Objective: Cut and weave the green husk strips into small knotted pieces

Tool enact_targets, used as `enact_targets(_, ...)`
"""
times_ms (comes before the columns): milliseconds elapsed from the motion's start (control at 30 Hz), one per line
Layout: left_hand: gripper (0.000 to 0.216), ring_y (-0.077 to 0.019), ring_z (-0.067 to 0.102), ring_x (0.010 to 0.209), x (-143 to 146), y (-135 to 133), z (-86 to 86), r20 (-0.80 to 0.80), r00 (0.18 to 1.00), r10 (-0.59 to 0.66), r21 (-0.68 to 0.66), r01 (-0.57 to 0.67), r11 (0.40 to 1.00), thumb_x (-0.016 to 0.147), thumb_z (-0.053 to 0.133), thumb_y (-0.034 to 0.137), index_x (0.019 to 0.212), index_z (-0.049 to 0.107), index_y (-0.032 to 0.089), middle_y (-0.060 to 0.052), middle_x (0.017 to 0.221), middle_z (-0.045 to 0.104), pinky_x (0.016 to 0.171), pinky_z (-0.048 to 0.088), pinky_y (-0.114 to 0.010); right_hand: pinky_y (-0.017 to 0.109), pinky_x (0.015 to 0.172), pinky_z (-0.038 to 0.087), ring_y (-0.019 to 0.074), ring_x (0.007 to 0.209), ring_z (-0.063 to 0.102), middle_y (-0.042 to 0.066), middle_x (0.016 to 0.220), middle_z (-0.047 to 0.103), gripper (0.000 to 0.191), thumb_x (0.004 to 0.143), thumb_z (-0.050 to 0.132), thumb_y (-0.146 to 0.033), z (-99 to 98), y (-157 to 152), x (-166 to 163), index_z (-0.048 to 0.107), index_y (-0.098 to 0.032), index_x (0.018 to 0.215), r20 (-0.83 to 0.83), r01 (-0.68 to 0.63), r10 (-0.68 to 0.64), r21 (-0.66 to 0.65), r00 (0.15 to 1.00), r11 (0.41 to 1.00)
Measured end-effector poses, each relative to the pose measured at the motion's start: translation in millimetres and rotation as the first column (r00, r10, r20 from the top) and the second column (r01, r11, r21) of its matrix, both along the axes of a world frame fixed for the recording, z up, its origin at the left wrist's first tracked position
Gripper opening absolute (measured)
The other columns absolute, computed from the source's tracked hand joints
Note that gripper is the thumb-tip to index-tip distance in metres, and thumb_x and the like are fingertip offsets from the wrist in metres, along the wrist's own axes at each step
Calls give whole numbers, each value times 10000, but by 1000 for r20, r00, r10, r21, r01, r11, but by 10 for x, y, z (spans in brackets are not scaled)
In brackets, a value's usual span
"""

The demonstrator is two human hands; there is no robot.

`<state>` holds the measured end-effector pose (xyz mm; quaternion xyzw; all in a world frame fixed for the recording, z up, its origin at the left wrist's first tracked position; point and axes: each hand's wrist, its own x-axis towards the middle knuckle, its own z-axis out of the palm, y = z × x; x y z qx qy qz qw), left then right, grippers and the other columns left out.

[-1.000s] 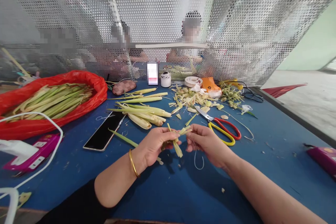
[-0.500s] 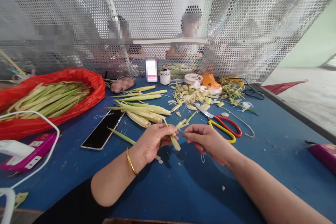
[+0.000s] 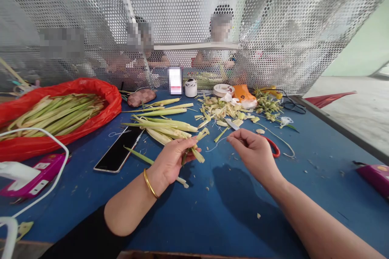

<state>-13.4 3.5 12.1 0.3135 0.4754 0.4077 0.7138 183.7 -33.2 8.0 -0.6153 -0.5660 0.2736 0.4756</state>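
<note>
My left hand (image 3: 170, 158) is closed, thumb over fingers, on a small folded bunch of pale green leaf strips (image 3: 199, 156), whose ends fan out to the right. My right hand (image 3: 258, 151) pinches a thin white thread (image 3: 216, 144) that curves in the air toward the bunch. Where the thread meets the leaves is hard to see. Behind my right hand lie scissors (image 3: 233, 124), blade tips and red handle showing, the rest hidden. Several peeled pale stalks (image 3: 170, 125) lie just beyond my left hand.
On the left are a red bag (image 3: 106, 85) of long leaves, a dark phone (image 3: 117, 151) and a purple power strip (image 3: 45, 172). Leaf scraps (image 3: 220, 109), a tape roll (image 3: 224, 90) and a white jar (image 3: 191, 88) stand further back. Two people sit behind the perforated screen (image 3: 182, 12).
My right hand has moved right and slightly up, away from the leaf bunch, drawing the thread out and covering the yellow scissor handle. My left hand has shifted slightly up and left with the bunch.
</note>
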Motion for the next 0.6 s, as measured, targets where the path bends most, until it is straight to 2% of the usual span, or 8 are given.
enact_targets(200, 110, -106, 608, 613, 93, -71, -44, 74, 985, -155, -79, 161, 984, 680, 728, 191, 747, 685, 114, -26, 696, 654, 564, 489, -198, 228, 465, 258, 99, 511, 311, -55, 532, 387, 193, 837, 554, -328, -53, -19, -89, 618, -179, 732, 61, -213, 216, -53, 974, 976)
enact_targets(333, 145, -118, 620, 622, 122, -95, -83, 101, 962, -253, -118, 264, 957, 666, 735, 198, 778, 694, 117, -21, 674, 655, 590, 505, -213, 226, 500, 299, 105, 551, 369, -33, 591, 489, 183, 850, 544, -285, -69, -45, -130, 643, -172, 745, 77, -297, 299, -40, 951, 954)
enact_targets(500, 124, -108, 610, 606, 84, -79, -53, 10, 968, -252, -47, 252, 967, 669, 736, 214, 732, 683, 122, -37, 737, 689, 597, 502, -215, 229, 458, 255, 98, 504, 303, -58, 538, 376, 201, 867, 538, -322, -26, -66, -69, 615, -180, 748, 127, -236, 236, -14, 963, 972)
enact_targets(600, 117, -117, 618, 628, 62, -62, -43, -44, 979, -199, -3, 199, 980, 662, 737, 210, 702, 675, 121, -38, 723, 682, 616, 504, -222, 230, 499, 337, 110, 538, 405, -25, 607, 474, 180, 885, 519, -276, 17, -87, -37, 616, -186, 763, 239, -310, 286, 67, 928, 948)
